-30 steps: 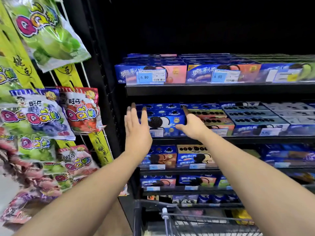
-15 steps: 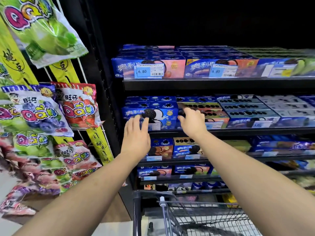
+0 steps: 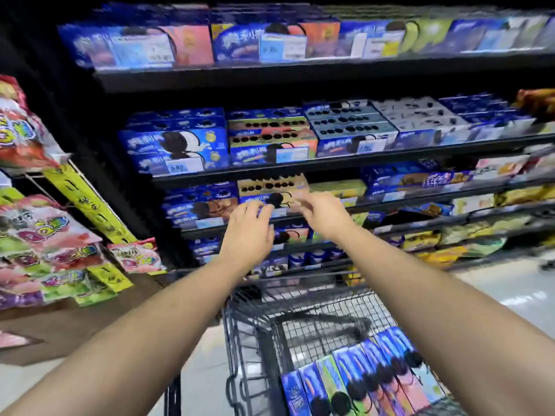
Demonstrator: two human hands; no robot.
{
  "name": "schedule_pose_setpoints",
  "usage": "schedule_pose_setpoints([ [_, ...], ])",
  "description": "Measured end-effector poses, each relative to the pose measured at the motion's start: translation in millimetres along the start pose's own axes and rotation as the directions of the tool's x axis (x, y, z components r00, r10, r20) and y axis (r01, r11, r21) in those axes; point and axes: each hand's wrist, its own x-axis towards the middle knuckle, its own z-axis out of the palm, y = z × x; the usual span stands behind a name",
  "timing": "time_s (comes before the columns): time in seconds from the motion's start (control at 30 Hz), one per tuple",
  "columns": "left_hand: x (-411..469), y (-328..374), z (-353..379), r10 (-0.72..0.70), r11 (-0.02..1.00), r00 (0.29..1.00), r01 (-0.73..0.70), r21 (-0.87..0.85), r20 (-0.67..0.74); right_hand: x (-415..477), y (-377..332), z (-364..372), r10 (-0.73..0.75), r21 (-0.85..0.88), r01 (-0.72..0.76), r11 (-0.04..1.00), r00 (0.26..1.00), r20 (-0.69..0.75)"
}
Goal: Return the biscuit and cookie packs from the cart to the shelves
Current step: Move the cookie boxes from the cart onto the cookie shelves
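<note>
Both arms reach fwd over the wire cart (image 3: 255, 331) toward the shelves (image 3: 330, 163). Left hand (image 3: 247, 232) & right hand (image 3: 322, 216) hang side by side just in front of the third shelf's front edge, fingers spread and loosely curled, grips open, nothing held. Frame is motion-blurred, so can't tell if fingertips touch the boxes there.

Task packs: a row of blue cookie packs (image 3: 360, 376) stands on edge in the cart basket, toward its near right corner, packed tight against each other. Rest of the basket, far side & left wall, shows bare mesh, so room to lift straight up.

Shelf room: second shelf is filled to its front edge w/ blue cookie boxes (image 3: 177, 151) at the left end, stacked several high, price tags on the lip. Third shelf behind the hands holds an orange-topped box (image 3: 270, 184) w/ blue boxes to its left, also flush w/ the edge. Little free gap visible in either row. Top shelf likewise lined w/ boxes.

In the way: cart's far rim sits close under the lower shelves, directly below the hands. Left of the shelf upright, a hanging rack of candy bags (image 3: 45, 232) w/ a yellow strip (image 3: 90, 205) juts toward the left forearm, near but apart. Open floor (image 3: 495, 292) to the right of the cart.
</note>
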Motion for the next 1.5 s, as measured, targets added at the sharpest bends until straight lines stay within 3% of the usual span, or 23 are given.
schedule_pose_setpoints([
  [0.2,-29,92,80,0.096,0.991,0.978,-0.077,-0.108,0.184,-78,105,50,0.126,0.086,-0.143,0.986,0.976,0.178],
  [0.4,-73,151,183,0.149,0.979,0.899,-0.075,-0.19,0.411,-164,194,130,0.263,0.133,-0.326,0.936,0.899,0.351],
  [0.6,-136,166,273,0.037,0.974,0.736,0.124,-0.188,0.676,-230,230,237,0.3,0.231,-0.508,0.83,0.755,0.583],
  [0.67,-155,168,302,0.034,0.976,0.652,0.142,-0.166,0.757,-245,235,275,0.312,0.247,-0.574,0.781,0.7,0.642],
  [0.73,-168,169,318,0.027,0.978,0.617,0.145,-0.148,0.786,-256,234,300,0.344,0.269,-0.654,0.707,0.651,0.677],
  [0.83,-180,169,342,0.019,0.986,0.634,0.118,-0.122,0.773,-266,235,329,0.389,0.311,-0.741,0.595,0.604,0.696],
  [0.97,-188,163,361,0.038,0.984,0.658,0.106,-0.143,0.752,-269,231,341,0.404,0.432,-0.832,0.347,0.549,0.732],
  [1.07,-190,158,369,0.047,0.985,0.658,0.096,-0.146,0.752,-262,231,343,0.412,0.461,-0.851,0.252,0.525,0.745],
  [1.17,-192,155,371,0.053,0.981,0.664,0.106,-0.164,0.746,-256,229,345,0.414,0.46,-0.859,0.226,0.512,0.753],
  [1.33,-194,155,371,0.052,0.982,0.671,0.098,-0.159,0.739,-260,233,347,0.398,0.551,-0.81,0.199,0.581,0.71],
  [1.5,-192,157,369,0.056,0.982,0.661,0.1,-0.162,0.749,-268,237,349,0.36,0.54,-0.821,0.187,0.569,0.74],
])
